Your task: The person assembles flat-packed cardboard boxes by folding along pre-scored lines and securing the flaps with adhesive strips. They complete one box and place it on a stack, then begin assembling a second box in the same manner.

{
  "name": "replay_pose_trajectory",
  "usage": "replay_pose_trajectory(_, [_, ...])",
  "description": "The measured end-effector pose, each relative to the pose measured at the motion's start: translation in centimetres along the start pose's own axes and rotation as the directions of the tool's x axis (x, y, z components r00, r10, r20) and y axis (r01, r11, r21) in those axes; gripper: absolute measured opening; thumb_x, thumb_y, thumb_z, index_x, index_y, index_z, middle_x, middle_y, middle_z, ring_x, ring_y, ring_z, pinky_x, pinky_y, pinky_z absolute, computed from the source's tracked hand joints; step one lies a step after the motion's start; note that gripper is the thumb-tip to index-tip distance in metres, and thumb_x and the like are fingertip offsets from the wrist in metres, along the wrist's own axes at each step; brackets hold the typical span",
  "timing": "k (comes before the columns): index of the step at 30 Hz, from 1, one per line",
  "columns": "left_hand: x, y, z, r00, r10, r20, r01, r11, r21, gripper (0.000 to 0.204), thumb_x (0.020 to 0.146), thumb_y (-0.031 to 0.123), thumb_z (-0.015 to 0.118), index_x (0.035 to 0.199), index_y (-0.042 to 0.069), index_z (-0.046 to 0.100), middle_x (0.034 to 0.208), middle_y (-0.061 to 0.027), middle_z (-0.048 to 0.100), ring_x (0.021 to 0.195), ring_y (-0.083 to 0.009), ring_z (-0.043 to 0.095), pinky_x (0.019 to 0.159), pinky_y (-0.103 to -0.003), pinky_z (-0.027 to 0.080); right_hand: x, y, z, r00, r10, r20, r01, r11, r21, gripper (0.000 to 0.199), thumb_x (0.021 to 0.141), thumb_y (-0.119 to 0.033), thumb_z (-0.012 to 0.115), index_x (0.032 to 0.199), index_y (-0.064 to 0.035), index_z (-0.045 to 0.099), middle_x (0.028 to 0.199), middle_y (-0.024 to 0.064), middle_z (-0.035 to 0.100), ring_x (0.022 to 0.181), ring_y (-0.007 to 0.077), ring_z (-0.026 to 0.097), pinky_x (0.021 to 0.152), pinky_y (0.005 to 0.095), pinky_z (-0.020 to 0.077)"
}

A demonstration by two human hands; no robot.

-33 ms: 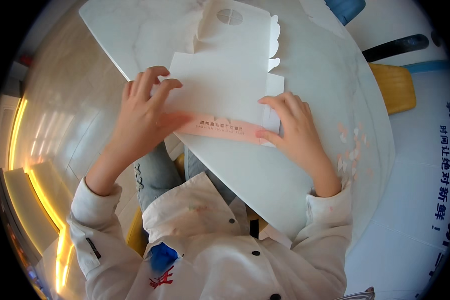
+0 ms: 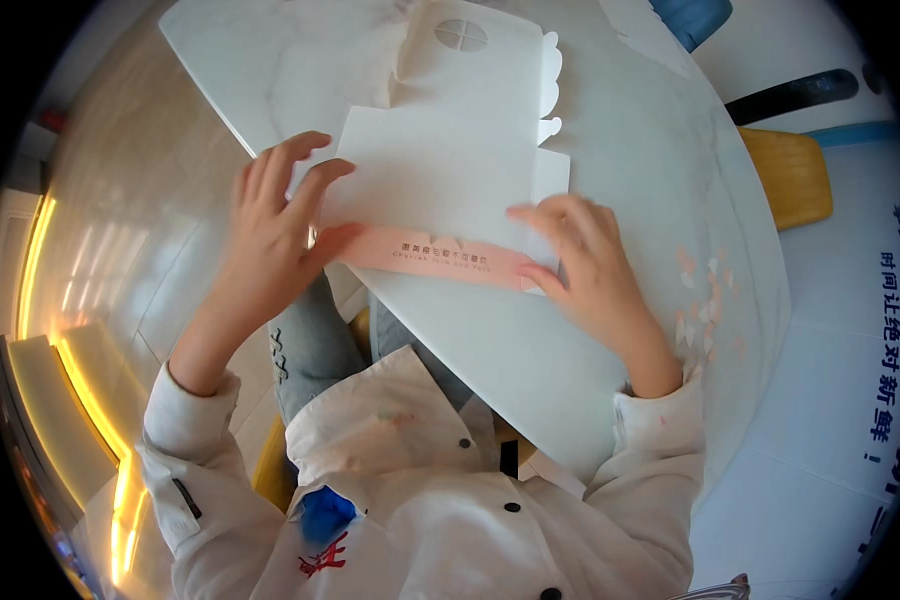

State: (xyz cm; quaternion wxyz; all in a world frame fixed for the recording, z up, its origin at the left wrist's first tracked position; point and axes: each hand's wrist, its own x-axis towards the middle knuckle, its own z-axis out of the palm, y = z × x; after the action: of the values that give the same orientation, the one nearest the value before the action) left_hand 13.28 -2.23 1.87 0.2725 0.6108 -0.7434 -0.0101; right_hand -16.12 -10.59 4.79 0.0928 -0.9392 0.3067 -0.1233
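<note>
An unfolded cardboard box blank (image 2: 460,150) lies on the table, its white inside facing up. It has scalloped tabs on the right and a round cut-out window at the far end. Along its near edge a pink panel (image 2: 430,254) is folded up, with dark print on it. My left hand (image 2: 280,215) is at the panel's left end, fingers spread and curved, the thumb close to the pink card. At the other end is my right hand (image 2: 590,250), its thumb by the panel's right corner and its bent fingers over the white side flap. Finger and thumb are apart.
The pale marble-patterned table (image 2: 490,355) has a slanting near edge above my legs. Small pink and white paper scraps (image 2: 708,305) are scattered at its right. Beyond the right edge are a yellow chair (image 2: 785,175), a black long object (image 2: 795,95) and a blue chair (image 2: 692,20).
My left hand has shifted a little to the left, its thumb drawing back along the pink panel. The fingers of my right hand have moved slightly. The box blank stays nearly in place.
</note>
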Motion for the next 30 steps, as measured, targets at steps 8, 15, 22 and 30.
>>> replay_pose_trajectory(8, [-4.4, 0.5, 0.5, 0.981, 0.185, 0.052, -0.162, 0.943, -0.29, 0.03, 0.079, 0.012, 0.074, 0.106, 0.005, 0.065, 0.118, -0.0098, 0.063, 0.112, -0.0313, 0.057, 0.109, -0.051, 0.036, -3.2, 0.1, 0.5, 0.991, -0.117, -0.063, 0.109, 0.987, -0.115, 0.047, 0.078, 0.006, 0.06, 0.123, -0.004, 0.064, 0.104, 0.0085, 0.058, 0.099, 0.0244, 0.058, 0.095, 0.044, 0.0462])
replay_pose_trajectory(15, [-4.6, 7.3, 1.3, 0.931, 0.365, -0.032, -0.364, 0.931, 0.02, 0.017, 0.064, 0.005, 0.068, 0.079, -0.001, 0.061, 0.077, -0.0078, 0.056, 0.076, -0.0235, 0.058, 0.084, -0.042, 0.051, -3.8, -2.6, -0.1, 0.979, -0.176, -0.105, 0.135, 0.939, -0.315, 0.033, 0.078, 0.003, 0.062, 0.111, -0.0011, 0.065, 0.114, 0.0125, 0.06, 0.106, 0.027, 0.06, 0.096, 0.0454, 0.047])
replay_pose_trajectory(22, [-2.6, 7.9, 1.0, 0.888, 0.44, 0.131, -0.394, 0.877, -0.276, 0.014, 0.073, 0.005, 0.071, 0.083, -0.002, 0.064, 0.088, -0.0079, 0.059, 0.081, -0.023, 0.058, 0.081, -0.036, 0.049, -4.6, -4.1, 1.6, 0.961, -0.273, 0.039, 0.275, 0.959, -0.072, 0.029, 0.081, -0.009, 0.066, 0.109, -0.0004, 0.065, 0.116, 0.0142, 0.062, 0.112, 0.0299, 0.06, 0.105, 0.0494, 0.0433])
replay_pose_trajectory(30, [1.8, 7.3, 2.7, 0.803, 0.484, 0.347, -0.118, 0.701, -0.703, 0.015, 0.076, 0.008, 0.074, 0.076, -0.001, 0.063, 0.091, -0.0103, 0.064, 0.083, -0.0218, 0.06, 0.072, -0.035, 0.048, -6.8, -4.4, 0.7, 0.996, -0.058, 0.061, 0.049, 0.989, 0.142, 0.041, 0.078, -0.012, 0.075, 0.115, -0.0027, 0.061, 0.117, 0.0138, 0.06, 0.119, 0.0298, 0.057, 0.106, 0.0539, 0.0391])
